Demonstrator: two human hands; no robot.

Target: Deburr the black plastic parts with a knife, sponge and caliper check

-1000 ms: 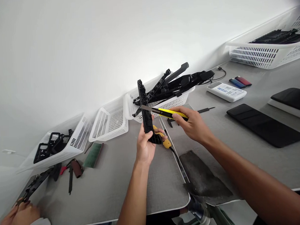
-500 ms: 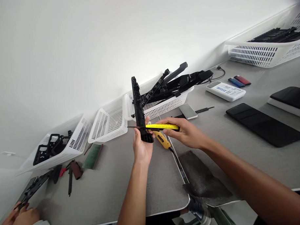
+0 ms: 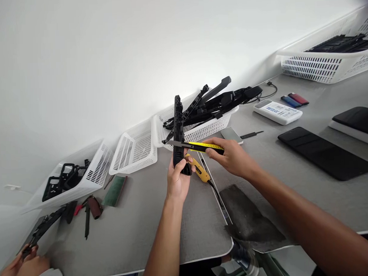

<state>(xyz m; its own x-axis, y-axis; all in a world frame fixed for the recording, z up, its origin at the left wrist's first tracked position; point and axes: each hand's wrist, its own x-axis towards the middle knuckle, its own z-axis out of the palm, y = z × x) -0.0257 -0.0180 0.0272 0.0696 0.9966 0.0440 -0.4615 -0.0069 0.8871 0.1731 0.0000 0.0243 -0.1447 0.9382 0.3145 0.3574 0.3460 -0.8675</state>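
My left hand (image 3: pixel 178 178) is closed around the lower end of a long black plastic part (image 3: pixel 178 122), which stands nearly upright. In my right hand (image 3: pixel 229 156) is a yellow and black utility knife (image 3: pixel 202 146), its blade out and pointing left. The blade lies across the front of the plastic part, above my left thumb; whether it touches the surface I cannot tell. Just behind my left fingers a yellow corded tool (image 3: pixel 199 169) rests on the table. Beyond the part stands a white basket (image 3: pixel 208 129) heaped with black plastic pieces (image 3: pixel 221 101).
Other white baskets (image 3: pixel 135 168) line the wall. At lower left, a co-worker's hands (image 3: pixel 24 264) hold another black part. A green sanding sheet (image 3: pixel 115 190) lies left; a black phone (image 3: pixel 326 153), a white device (image 3: pixel 278 111) and lighters (image 3: pixel 295 100) lie right. A dark mat (image 3: pixel 250 216) covers the near edge.
The black plastic part and my left hand have shifted right. The knife has moved up along the part and turned, now showing its blade's flat side.
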